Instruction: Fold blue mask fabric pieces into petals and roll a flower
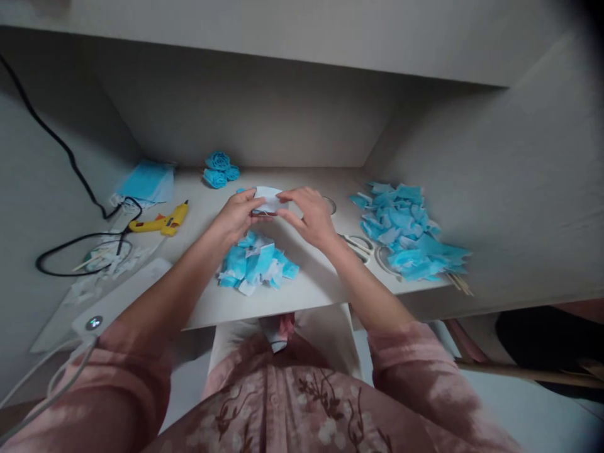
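Note:
A white curved piece of material (268,198) is held up between my hands over the desk. My left hand (238,214) grips its left end between thumb and fingers. At its right end, my right hand (309,214) has thumb and fingertips closed on the edge. Some blue shows beside my left fingertips. Just below my hands lies a small pile of blue and white cut pieces (257,263). Behind and to the left sit three blue rolled flowers (219,165).
A yellow glue gun (163,221) and flat blue masks (147,181) are at the left, with a black cable and white scraps. Scissors (359,246), a larger blue pile (408,220) and thin sticks (460,283) are at the right. Walls enclose the desk.

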`<control>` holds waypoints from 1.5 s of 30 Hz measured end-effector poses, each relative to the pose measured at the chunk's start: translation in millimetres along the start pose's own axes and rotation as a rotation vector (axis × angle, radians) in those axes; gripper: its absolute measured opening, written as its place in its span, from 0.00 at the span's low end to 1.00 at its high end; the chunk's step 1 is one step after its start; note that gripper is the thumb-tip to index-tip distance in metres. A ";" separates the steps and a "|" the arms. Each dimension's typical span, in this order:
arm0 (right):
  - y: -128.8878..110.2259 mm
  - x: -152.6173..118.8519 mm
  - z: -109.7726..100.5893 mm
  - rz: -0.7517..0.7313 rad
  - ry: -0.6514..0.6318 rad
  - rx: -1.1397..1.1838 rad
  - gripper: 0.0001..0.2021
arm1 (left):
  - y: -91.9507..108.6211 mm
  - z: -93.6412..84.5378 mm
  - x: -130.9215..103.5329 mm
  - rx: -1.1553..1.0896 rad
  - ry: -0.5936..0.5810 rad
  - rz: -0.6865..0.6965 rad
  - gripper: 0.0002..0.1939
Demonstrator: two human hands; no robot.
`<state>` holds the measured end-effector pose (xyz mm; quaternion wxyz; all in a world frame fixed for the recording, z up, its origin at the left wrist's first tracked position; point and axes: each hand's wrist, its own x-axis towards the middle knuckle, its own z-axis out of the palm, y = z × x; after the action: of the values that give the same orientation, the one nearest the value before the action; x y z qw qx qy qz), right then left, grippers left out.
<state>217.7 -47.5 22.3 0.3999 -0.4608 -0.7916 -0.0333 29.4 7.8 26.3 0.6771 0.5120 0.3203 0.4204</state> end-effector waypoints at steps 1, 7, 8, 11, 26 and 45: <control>1.0 2.2 -4.8 0.029 0.059 0.036 0.25 | 1.5 -2.0 -0.8 0.019 -0.006 0.006 0.15; 8.1 21.6 -17.8 0.243 0.020 0.283 0.26 | 4.6 -6.0 -9.1 0.181 -0.063 0.112 0.37; 7.6 24.1 -16.0 0.260 -0.048 0.321 0.27 | 3.4 -5.6 -9.2 0.198 -0.073 0.130 0.39; 4.9 28.9 -7.1 0.288 -0.151 0.386 0.25 | -1.3 -4.1 -7.1 0.241 -0.083 0.154 0.45; 9.5 26.3 -5.4 0.237 -0.007 0.417 0.19 | 6.9 -1.0 -11.8 0.358 -0.159 0.047 0.22; 5.0 -4.5 11.8 0.108 0.090 0.379 0.13 | 9.9 -2.2 -9.3 0.038 0.074 0.032 0.08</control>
<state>215.6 -42.8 9.7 0.5159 -0.4171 -0.7390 0.1173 21.0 1.5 35.3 0.6482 0.5139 0.3449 0.4435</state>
